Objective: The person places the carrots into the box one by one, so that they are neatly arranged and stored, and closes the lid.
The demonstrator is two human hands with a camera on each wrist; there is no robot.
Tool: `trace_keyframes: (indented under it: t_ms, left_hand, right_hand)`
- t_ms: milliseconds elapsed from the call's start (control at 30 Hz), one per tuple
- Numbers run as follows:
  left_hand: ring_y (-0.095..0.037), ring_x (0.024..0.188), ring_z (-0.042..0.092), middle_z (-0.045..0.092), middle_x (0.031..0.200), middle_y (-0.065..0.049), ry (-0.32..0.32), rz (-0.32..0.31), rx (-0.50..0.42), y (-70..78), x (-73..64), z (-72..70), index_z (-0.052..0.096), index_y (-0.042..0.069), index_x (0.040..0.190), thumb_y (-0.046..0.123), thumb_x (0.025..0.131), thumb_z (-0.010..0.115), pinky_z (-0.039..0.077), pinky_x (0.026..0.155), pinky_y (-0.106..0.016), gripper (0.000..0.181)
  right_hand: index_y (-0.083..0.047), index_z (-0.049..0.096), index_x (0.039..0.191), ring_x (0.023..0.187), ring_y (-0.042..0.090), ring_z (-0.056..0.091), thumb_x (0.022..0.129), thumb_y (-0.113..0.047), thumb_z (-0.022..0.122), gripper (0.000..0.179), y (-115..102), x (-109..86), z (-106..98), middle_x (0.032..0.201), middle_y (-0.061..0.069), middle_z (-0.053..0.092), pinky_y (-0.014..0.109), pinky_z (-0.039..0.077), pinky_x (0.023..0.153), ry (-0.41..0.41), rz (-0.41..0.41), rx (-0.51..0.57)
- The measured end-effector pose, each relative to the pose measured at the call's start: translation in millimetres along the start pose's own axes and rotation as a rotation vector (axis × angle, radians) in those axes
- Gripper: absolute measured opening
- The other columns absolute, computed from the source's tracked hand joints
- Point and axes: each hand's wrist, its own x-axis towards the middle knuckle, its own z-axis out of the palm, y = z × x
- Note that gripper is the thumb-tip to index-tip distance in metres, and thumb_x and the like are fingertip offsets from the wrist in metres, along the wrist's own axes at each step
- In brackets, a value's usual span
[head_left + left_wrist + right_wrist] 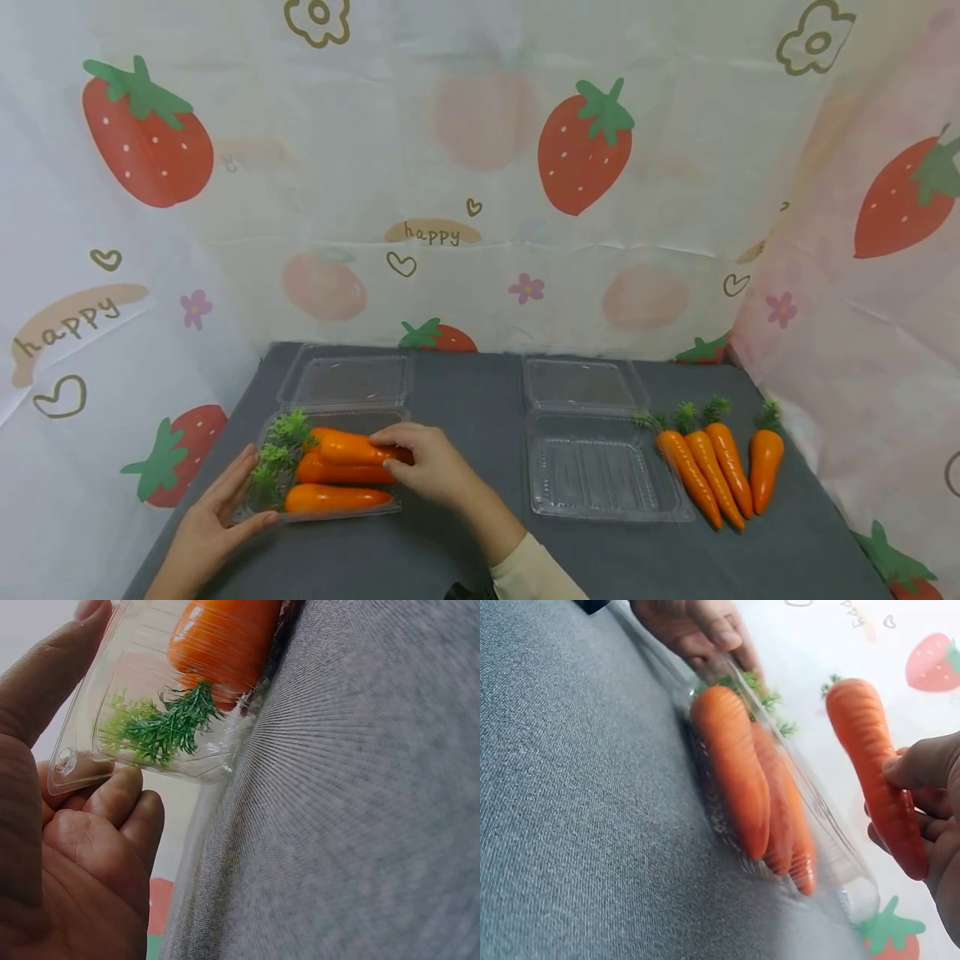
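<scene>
Watching hands, left (210, 530) splayed against box (352, 418), right (429, 463) pinching a carrot (881, 799), only right-wrist view shows it raised.

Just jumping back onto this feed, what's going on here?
A person's right hand holds a carrot over an open clear plastic clamshell in which three carrots lie. The left hand touches that clamshell's left end. To the right, a second clamshell stands open with no carrots inside, and four more carrots lie by its right edge.
</scene>
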Motion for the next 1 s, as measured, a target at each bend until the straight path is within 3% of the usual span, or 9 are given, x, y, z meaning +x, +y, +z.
trace_keyframes:
  t_ms: [167,533,1000]
  left_hand:
    - [0.026,0.134,0.024,0.014,0.172,0.001,0.004,0.008,0.000,-1.7,0.3,1.2,0.025,0.012,0.164,0.022,0.091,0.080,0.031,0.100,0.006,0.092]
    - [0.028,0.131,0.024,0.014,0.172,0.005,-0.007,-0.042,0.008,1.2,-0.9,-0.3,0.023,0.020,0.165,0.029,0.091,0.080,0.031,0.098,0.007,0.093]
    - [0.027,0.132,0.023,0.015,0.172,0.001,0.012,-0.012,0.020,0.5,-0.5,0.5,0.026,0.017,0.164,0.026,0.090,0.081,0.030,0.099,0.006,0.092]
  right_hand:
    - [-0.014,0.072,0.129,0.118,0.008,0.063,0.099,-0.008,0.067,0.031,-1.7,3.1,3.4,0.133,-0.001,0.068,0.017,0.053,0.096,-0.028,-0.013,-0.037]
    - [-0.019,0.071,0.131,0.121,0.005,0.061,0.100,-0.013,0.066,0.031,-4.2,13.3,13.8,0.132,-0.007,0.068,0.016,0.053,0.096,-0.102,-0.002,-0.127]
    - [-0.022,0.070,0.133,0.123,0.003,0.060,0.101,-0.017,0.067,0.032,-4.5,19.7,26.4,0.134,-0.012,0.066,0.018,0.052,0.100,-0.170,0.031,-0.202]
